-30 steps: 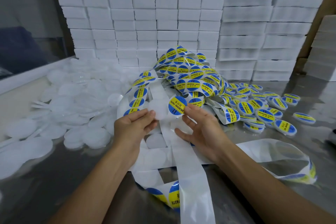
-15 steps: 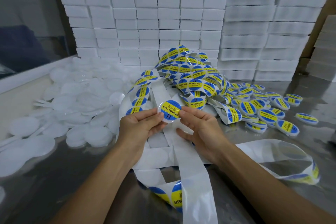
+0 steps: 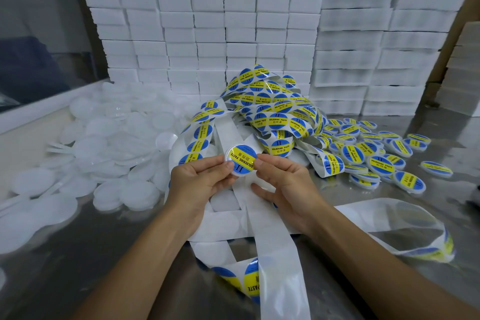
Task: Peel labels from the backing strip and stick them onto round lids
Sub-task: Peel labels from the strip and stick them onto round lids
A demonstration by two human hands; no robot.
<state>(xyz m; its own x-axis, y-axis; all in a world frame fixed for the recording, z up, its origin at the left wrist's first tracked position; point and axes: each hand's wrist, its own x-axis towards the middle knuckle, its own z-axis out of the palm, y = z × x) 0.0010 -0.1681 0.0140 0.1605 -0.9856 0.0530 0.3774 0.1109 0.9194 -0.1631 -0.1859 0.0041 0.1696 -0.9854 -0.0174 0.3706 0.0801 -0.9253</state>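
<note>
Left hand (image 3: 200, 179) & right hand (image 3: 283, 184) pinch one clear round lid (image 3: 241, 160) by its rim, centre, above the steel bench (image 3: 78, 254). A blue-yellow "Soldering Paste" label (image 3: 242, 158) sits on it. Lid looks light, thin, prob. slippery plastic; best held at the edges. Backing strip (image 3: 275, 254) trails near; bare lids (image 3: 109, 153) left, labelled lids (image 3: 376, 153) right.

Label now stuck on the lid

A second ago the lid (image 3: 241, 160) was bare, with the label (image 3: 243, 159) hanging off the right hand (image 3: 281, 184) thumb; now the label covers the lid's face. The left hand (image 3: 201, 182) pinches its left edge, and the right thumb has moved onto its right edge.
</note>
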